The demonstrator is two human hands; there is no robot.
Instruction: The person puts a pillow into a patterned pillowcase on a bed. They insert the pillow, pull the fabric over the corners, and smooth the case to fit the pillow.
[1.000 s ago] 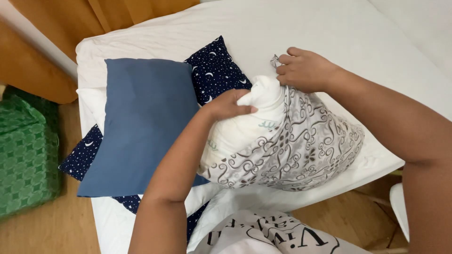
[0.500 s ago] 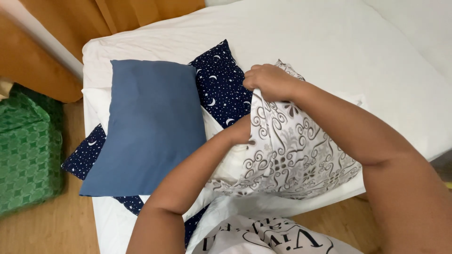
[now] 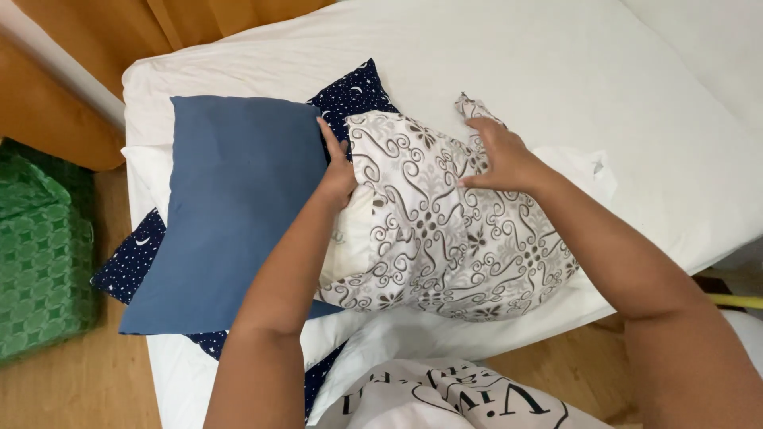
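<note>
Both hands were down on the patterned pillow (image 3: 445, 238), the one in the white case with grey-brown scrollwork. I had the left hand (image 3: 338, 176) at its left edge, fingers straight and pushed down along the seam, thumb side tucked under the fabric; whether it pinched the case or only pressed it, I couldn't tell. The right hand (image 3: 501, 155) lay flat and spread on top, palm down, nothing gripped, just pressing the cloth. The bulk of that pillow sat below and between the two hands, running back toward my body. Just beyond the right fingertips a twisted corner of the case (image 3: 470, 107) stuck up. Under the left palm a bare white patch of the inner pillow (image 3: 350, 238) showed through the opening. Hard against the left hand's outer side lay the plain blue pillow (image 3: 230, 206), and beneath both, a navy star-print pillow (image 3: 358, 91) peeked out. All of it rested on the white bedsheet (image 3: 572, 63).
</note>
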